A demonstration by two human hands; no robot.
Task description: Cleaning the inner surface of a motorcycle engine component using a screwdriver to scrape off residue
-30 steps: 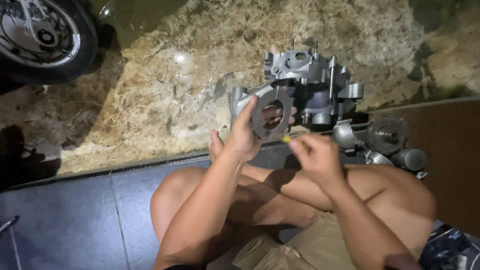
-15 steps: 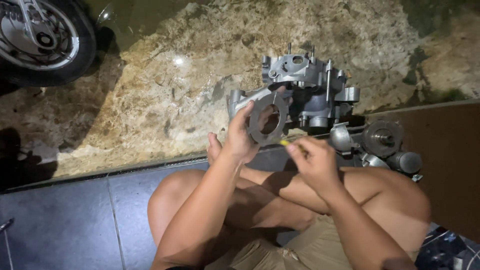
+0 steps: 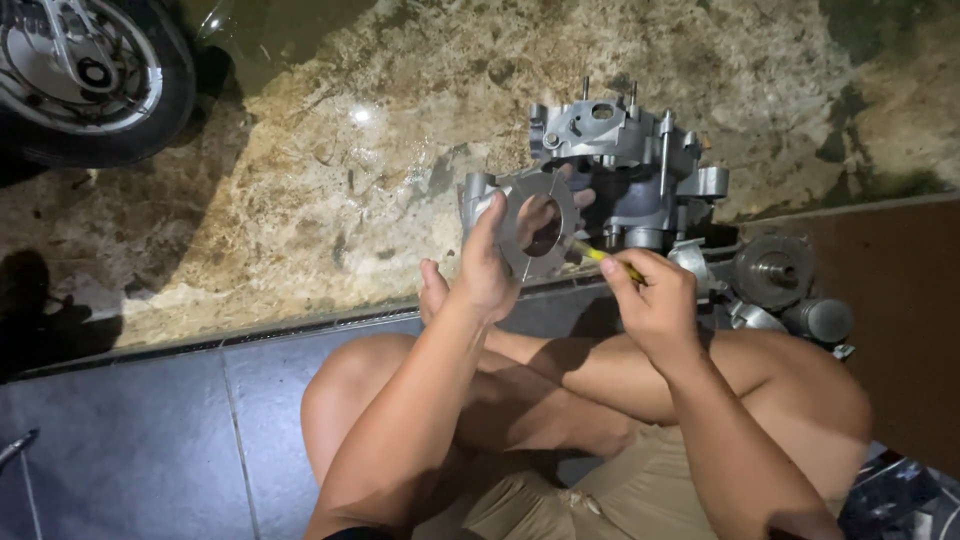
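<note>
My left hand point(image 3: 492, 262) holds up a flat grey ring-shaped gasket point(image 3: 540, 228) with a large round hole, fingers showing through the hole. My right hand point(image 3: 650, 295) grips a small yellow-handled tool point(image 3: 598, 256) whose tip touches the gasket's lower right edge. Just behind the gasket stands a grey metal engine case point(image 3: 625, 165) with studs sticking up. I sit cross-legged, bare knees below both hands.
Loose engine parts, a gear-like disc point(image 3: 772, 270) and a dark cylinder point(image 3: 820, 320), lie right of my knee. A motorcycle wheel point(image 3: 85, 75) stands at the top left. A rough stained concrete floor point(image 3: 330, 180) meets dark tiles point(image 3: 150, 440) near me. A metal tool tip point(image 3: 15, 448) lies at the left edge.
Both hands stay on the gasket and the tool; the gasket has tilted slightly and the tool tip sits against its lower right edge. The view shifted a little.
</note>
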